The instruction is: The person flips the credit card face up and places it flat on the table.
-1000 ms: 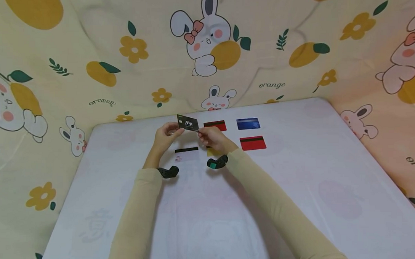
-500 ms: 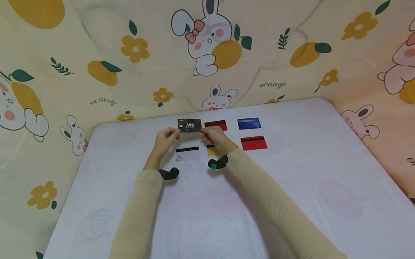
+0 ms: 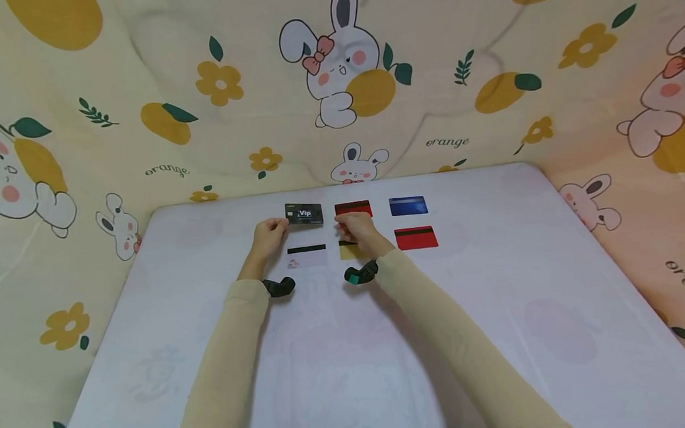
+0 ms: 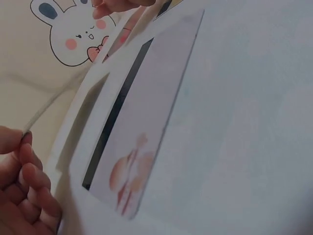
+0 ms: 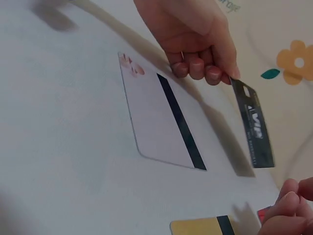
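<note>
You have a white tabletop [image 3: 326,352] in front of you, with rounded far corners, a faint written character on its left and a faint pinkish round mark on its right. Cream cloth [image 3: 247,34] hangs behind its far edge and on both sides, printed with rabbits, oranges, yellow flowers, green sprigs and the word "orange"; soft creases run across it, and its right side looks pinker.

Your hands are apart. Your left hand [image 3: 270,236] pinches the black Vip card [image 3: 304,214] by its left end, raised above the far left of the cards, its shadow falling on the white surface. Your right hand [image 3: 359,230] has its fingers loosely bent around nothing, near the far red card [image 3: 354,206] and partly covering the gold card [image 3: 352,252] in the head view.

The pale card [image 3: 307,257] lies flat on the nearer left, black stripe on its far side. Farther right lies the blue card [image 3: 408,205], with the other red card [image 3: 416,237] on its near side.
</note>
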`<action>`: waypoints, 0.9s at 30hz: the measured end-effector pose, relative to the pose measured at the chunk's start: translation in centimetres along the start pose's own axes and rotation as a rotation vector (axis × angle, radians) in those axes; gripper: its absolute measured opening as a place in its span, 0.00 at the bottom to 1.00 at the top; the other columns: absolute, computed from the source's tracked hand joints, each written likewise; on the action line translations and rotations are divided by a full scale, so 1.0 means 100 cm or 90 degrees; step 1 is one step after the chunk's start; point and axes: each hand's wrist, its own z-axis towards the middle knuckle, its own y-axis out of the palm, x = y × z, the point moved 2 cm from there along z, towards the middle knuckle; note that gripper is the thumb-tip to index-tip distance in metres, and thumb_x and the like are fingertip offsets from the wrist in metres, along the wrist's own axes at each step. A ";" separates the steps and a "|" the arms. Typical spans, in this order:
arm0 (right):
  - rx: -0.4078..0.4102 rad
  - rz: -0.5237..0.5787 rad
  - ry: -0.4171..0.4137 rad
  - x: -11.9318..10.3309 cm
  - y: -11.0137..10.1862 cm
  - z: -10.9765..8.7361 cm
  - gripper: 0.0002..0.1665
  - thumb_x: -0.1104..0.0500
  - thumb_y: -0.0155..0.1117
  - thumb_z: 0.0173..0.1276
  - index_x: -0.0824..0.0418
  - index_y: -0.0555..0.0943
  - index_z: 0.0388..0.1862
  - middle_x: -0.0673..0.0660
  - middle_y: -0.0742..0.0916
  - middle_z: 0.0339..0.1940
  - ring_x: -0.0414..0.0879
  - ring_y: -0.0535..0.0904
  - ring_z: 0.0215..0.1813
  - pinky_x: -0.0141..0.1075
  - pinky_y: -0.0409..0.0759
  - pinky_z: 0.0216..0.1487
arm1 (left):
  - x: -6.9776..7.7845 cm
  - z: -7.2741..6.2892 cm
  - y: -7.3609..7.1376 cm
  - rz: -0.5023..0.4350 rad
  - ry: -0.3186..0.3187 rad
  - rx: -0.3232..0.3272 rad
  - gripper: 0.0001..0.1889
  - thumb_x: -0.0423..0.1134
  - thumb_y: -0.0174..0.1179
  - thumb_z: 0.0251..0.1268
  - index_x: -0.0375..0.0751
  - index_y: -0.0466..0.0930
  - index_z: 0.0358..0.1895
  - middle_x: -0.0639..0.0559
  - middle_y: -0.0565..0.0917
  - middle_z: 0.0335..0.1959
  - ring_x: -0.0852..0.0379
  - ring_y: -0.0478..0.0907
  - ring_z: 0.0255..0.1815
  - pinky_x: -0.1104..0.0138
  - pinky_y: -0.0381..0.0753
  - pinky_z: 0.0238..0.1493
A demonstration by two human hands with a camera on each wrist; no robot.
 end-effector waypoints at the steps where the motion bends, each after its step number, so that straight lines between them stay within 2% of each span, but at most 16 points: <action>1: 0.000 0.000 -0.001 0.000 -0.001 0.000 0.17 0.58 0.55 0.72 0.67 0.79 0.53 0.50 0.79 0.26 0.37 0.68 0.21 0.24 0.66 0.22 | 0.000 0.001 0.000 0.003 -0.006 0.000 0.18 0.41 0.52 0.70 0.27 0.81 0.46 0.50 0.82 0.30 0.64 0.72 0.33 0.77 0.70 0.37; 6: -0.007 -0.005 -0.006 0.003 -0.004 -0.002 0.17 0.59 0.55 0.72 0.68 0.79 0.53 0.50 0.79 0.25 0.36 0.68 0.20 0.24 0.65 0.21 | -0.001 0.005 0.003 0.023 -0.025 -0.008 0.19 0.41 0.50 0.71 0.27 0.81 0.48 0.37 0.83 0.43 0.52 0.76 0.46 0.67 0.74 0.50; 11: -0.009 -0.018 0.000 0.003 -0.009 -0.005 0.17 0.58 0.54 0.72 0.66 0.79 0.54 0.50 0.79 0.27 0.38 0.68 0.22 0.25 0.65 0.23 | 0.000 0.008 0.005 0.060 -0.026 -0.009 0.19 0.42 0.50 0.71 0.27 0.81 0.49 0.33 0.82 0.50 0.45 0.75 0.54 0.57 0.73 0.61; 16: -0.004 -0.029 0.011 0.002 -0.016 -0.006 0.16 0.56 0.54 0.72 0.64 0.78 0.52 0.52 0.78 0.31 0.39 0.69 0.24 0.25 0.65 0.24 | 0.000 0.005 0.006 0.113 -0.018 0.020 0.19 0.42 0.52 0.69 0.28 0.82 0.49 0.33 0.83 0.51 0.43 0.77 0.55 0.54 0.74 0.62; 21: 0.001 -0.038 0.015 0.002 -0.022 -0.006 0.15 0.56 0.54 0.72 0.64 0.78 0.50 0.51 0.78 0.31 0.39 0.68 0.23 0.26 0.65 0.25 | 0.000 0.000 0.006 0.132 -0.014 0.064 0.18 0.42 0.55 0.67 0.28 0.83 0.45 0.33 0.85 0.46 0.42 0.79 0.51 0.54 0.76 0.57; 27: 0.011 -0.054 0.018 0.004 -0.028 -0.007 0.15 0.55 0.54 0.71 0.63 0.78 0.49 0.50 0.79 0.29 0.39 0.69 0.24 0.26 0.64 0.25 | 0.000 -0.001 0.006 0.148 -0.006 0.095 0.16 0.40 0.57 0.66 0.27 0.84 0.42 0.32 0.86 0.42 0.40 0.81 0.48 0.54 0.77 0.54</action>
